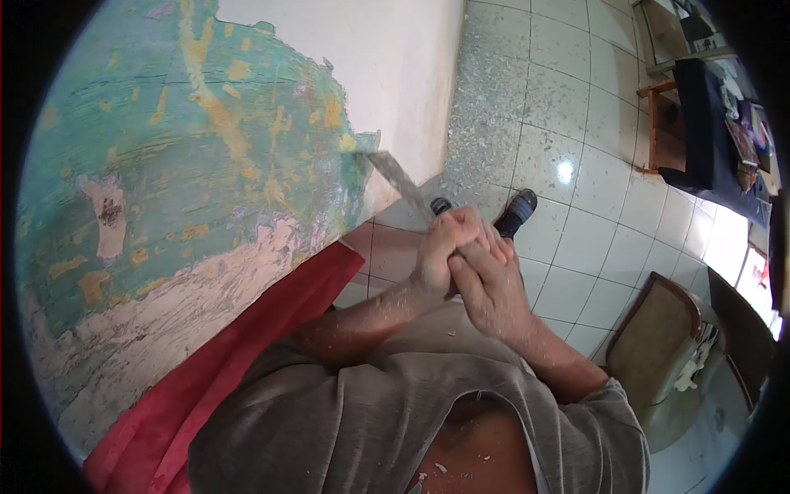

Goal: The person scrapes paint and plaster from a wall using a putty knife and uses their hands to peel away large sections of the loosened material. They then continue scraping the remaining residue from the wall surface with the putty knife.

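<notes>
Both my hands are clasped around the handle of a paint scraper (401, 179). My left hand (440, 251) is closed around the handle, and my right hand (491, 288) wraps over it from the right. The handle itself is hidden by my fingers. The scraper's flat, smeared blade points up and left, its end at the ragged edge of the white paint layer (403, 82) on the wall. Left of that edge, green paint with yellow patches (206, 148) shows on the wall. Small flakes speckle my forearms.
Paint chips lie over the white tiled floor (568, 189), thickest along the wall. Red cloth (271, 321) hangs along the wall at lower left. A cushioned chair (658, 329) stands at right, and a dark-covered table (712, 132) with items on it at upper right.
</notes>
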`<control>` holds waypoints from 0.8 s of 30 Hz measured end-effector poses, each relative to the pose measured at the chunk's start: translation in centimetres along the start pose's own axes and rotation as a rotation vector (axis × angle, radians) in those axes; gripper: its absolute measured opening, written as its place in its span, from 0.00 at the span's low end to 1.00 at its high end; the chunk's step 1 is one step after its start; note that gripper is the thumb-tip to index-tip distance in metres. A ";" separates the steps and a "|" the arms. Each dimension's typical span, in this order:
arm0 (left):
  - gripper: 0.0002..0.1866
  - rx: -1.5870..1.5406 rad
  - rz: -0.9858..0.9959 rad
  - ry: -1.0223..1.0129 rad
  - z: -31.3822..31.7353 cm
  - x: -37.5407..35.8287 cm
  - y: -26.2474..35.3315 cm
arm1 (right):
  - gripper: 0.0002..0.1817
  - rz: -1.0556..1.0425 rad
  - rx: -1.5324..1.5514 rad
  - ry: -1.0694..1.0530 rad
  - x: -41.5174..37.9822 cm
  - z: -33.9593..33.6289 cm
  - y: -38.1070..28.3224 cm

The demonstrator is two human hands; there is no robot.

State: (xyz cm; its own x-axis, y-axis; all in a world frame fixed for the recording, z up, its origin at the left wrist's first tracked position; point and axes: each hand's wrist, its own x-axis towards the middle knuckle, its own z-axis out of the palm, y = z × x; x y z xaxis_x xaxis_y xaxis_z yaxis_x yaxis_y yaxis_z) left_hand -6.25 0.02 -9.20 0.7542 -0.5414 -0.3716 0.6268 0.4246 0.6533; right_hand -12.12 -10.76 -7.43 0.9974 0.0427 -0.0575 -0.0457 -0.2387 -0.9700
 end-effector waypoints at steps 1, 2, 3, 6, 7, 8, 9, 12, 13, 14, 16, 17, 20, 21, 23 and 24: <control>0.17 0.044 -0.004 0.002 0.5 -0.8 0.1 | 0.14 0.025 0.002 -0.009 -0.9 -0.1 -1.0; 0.17 0.047 0.001 0.003 0.6 -0.8 0.5 | 0.14 0.048 0.005 -0.019 -1.0 -0.2 -1.7; 0.17 0.008 0.016 0.012 0.7 -0.8 0.9 | 0.13 0.028 0.044 0.054 -0.2 0.0 -2.8; 0.17 -0.002 0.023 0.113 0.3 1.6 1.6 | 0.12 0.109 0.141 0.023 3.3 1.1 -0.3; 0.17 0.033 0.044 0.193 0.0 2.8 2.0 | 0.12 0.143 0.187 0.043 3.6 0.8 0.2; 0.17 0.032 0.048 0.188 0.0 2.6 2.0 | 0.12 0.139 0.182 0.045 3.5 0.5 0.1; 0.17 0.052 0.014 0.148 0.4 1.8 1.7 | 0.12 0.168 0.140 0.019 2.7 0.1 -0.3; 0.17 0.101 -0.029 0.057 0.7 -0.1 1.5 | 0.11 0.054 0.002 -0.002 0.4 0.1 -0.9; 0.17 0.108 -0.022 0.002 0.8 -0.9 1.5 | 0.13 0.009 0.011 0.036 0.1 0.4 -1.8; 0.17 0.118 -0.016 -0.056 0.7 -1.1 1.6 | 0.16 -0.036 0.020 0.077 0.3 0.8 -2.3; 0.17 0.003 0.064 -0.067 -1.7 1.8 2.7 | 0.18 -0.148 -0.068 0.108 4.7 1.3 -0.9; 0.17 0.024 0.008 0.085 -0.9 3.5 4.8 | 0.15 0.085 0.115 0.030 6.7 1.4 -0.8; 0.17 0.064 0.010 0.144 -0.2 4.6 5.1 | 0.12 0.145 0.174 -0.034 7.1 0.0 -0.2; 0.16 0.066 0.042 0.068 -0.1 4.0 3.8 | 0.12 0.007 0.054 -0.025 5.9 -0.6 0.0; 0.16 0.023 0.025 -0.014 0.0 1.2 1.2 | 0.12 -0.052 0.015 0.044 2.8 -0.6 -1.1; 0.16 -0.017 0.024 -0.097 0.2 0.1 0.5 | 0.11 -0.126 -0.026 0.109 1.6 -0.5 -1.7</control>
State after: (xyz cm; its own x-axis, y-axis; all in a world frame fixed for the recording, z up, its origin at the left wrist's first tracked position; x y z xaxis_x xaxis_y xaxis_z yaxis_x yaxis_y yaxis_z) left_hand -5.86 0.06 -8.81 0.7471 -0.5984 -0.2895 0.6123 0.4500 0.6500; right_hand -10.39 -10.81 -5.74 0.9953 -0.0316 0.0920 0.0805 -0.2632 -0.9614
